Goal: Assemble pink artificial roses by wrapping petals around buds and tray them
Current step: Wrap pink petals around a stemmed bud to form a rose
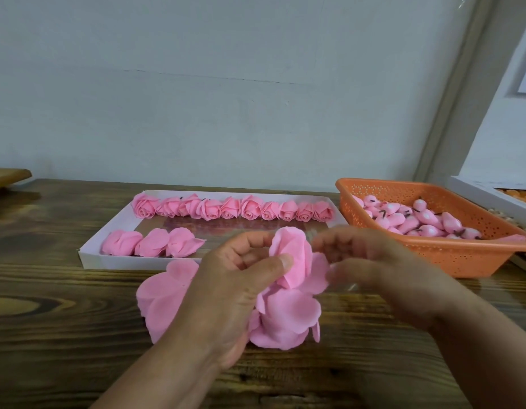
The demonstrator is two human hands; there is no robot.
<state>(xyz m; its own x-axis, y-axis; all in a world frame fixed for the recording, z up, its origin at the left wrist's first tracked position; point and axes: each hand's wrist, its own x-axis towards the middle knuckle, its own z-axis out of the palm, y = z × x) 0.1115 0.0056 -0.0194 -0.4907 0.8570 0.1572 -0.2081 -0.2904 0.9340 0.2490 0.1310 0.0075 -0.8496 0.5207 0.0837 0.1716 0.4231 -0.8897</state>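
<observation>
- Dark-stained wooden bench (64, 290) with strong grain and a pale knot at the near left, running back to the wall.
- Plain pale blue-grey wall (226, 98) behind, marked by a faint horizontal crack line; angled grey frame (450, 113) at right.
- White shallow tray (90, 255) lying on the bench toward the back, holding a far row of finished pink roses (232, 208) and three looser wrapped ones (152, 242) at its near left.
- Orange perforated basket (462, 258) just right of the tray, filled with pink buds (427, 221) showing dark stem ends.
- White box edge (486, 196) at far right, with orange contents only partly visible.
- Corner of a lighter wooden board (7, 175) at far left.
- Left hand (235, 278) raised above the bench, thumb and curled fingers pinching a partly wrapped pink rose (294, 258), with loose petal sheets (285, 317) hanging below it.
- Right hand (371, 261) blurred, fingers bent near the rose's right side; contact and grip impossible to tell.
- More flat pink petals (164, 296) lying on the bench under the left wrist, just in front of the tray.
</observation>
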